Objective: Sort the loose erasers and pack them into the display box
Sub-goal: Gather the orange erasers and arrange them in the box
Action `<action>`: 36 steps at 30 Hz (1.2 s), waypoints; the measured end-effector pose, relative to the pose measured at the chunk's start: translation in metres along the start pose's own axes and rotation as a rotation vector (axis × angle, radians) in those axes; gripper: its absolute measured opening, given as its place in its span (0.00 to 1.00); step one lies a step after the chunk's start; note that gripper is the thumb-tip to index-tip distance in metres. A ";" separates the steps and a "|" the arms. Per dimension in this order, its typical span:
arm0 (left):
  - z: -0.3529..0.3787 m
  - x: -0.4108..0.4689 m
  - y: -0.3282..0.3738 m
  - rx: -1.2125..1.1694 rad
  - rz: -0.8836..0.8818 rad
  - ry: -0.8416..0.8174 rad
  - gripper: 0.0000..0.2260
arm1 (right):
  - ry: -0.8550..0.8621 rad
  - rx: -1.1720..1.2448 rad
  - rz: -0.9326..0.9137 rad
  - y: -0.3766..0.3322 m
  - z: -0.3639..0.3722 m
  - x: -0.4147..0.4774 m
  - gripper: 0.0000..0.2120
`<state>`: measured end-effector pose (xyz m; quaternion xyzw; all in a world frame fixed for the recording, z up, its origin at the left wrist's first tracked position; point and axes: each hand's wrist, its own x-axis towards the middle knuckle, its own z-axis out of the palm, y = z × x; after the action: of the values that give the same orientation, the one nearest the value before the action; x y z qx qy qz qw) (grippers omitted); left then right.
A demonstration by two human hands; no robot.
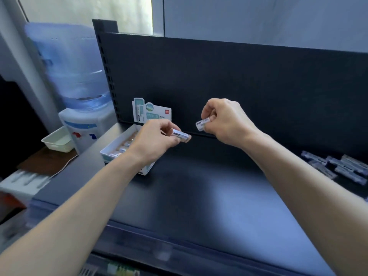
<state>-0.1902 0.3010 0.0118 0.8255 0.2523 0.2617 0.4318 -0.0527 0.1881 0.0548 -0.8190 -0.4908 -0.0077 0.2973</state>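
Far left, off the shelf: small cream plastic tray (pixel 57 141) and white water dispenser (pixel 83 124) with blue bottle, blurred. White cardboard display box (pixel 117 140) sits at the left back of the dark flat shelf (pixel 199 196), its header card (pixel 151 114) upright against the dark back panel (pixel 239 76). Packed erasers (pixel 121 149) lie in a row inside, partly hidden by the left forearm. Left hand (pixel 155 138) hovers just right of the box, thumb and fingers pinching a white paper-sleeved eraser (pixel 180 135), long axis near horizontal, free end pointing right and slightly down. Right hand (pixel 225 120), apart from the left, fingers curled, pinches a second sleeved eraser (pixel 203 124), long axis tilted, exposed end toward the left hand. Far right, a pile of loose sleeved erasers (pixel 336 166) lies on the shelf, well apart from the box, axes mixed.
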 end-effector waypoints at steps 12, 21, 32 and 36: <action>-0.052 -0.005 -0.029 0.129 -0.164 0.241 0.11 | -0.144 0.005 -0.127 -0.038 0.041 0.027 0.08; -0.057 0.008 -0.047 0.269 -0.157 -0.007 0.11 | -0.165 -0.065 -0.056 -0.058 0.062 0.036 0.15; -0.074 0.031 -0.081 0.261 -0.046 -0.316 0.11 | -0.149 -0.173 0.178 -0.086 0.091 0.040 0.08; -0.079 0.034 -0.086 0.389 0.040 -0.417 0.05 | -0.130 -0.203 0.253 -0.091 0.095 0.037 0.08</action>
<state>-0.2330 0.4119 -0.0147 0.9337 0.1873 0.0414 0.3025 -0.1331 0.2954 0.0316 -0.8987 -0.3987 0.0331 0.1794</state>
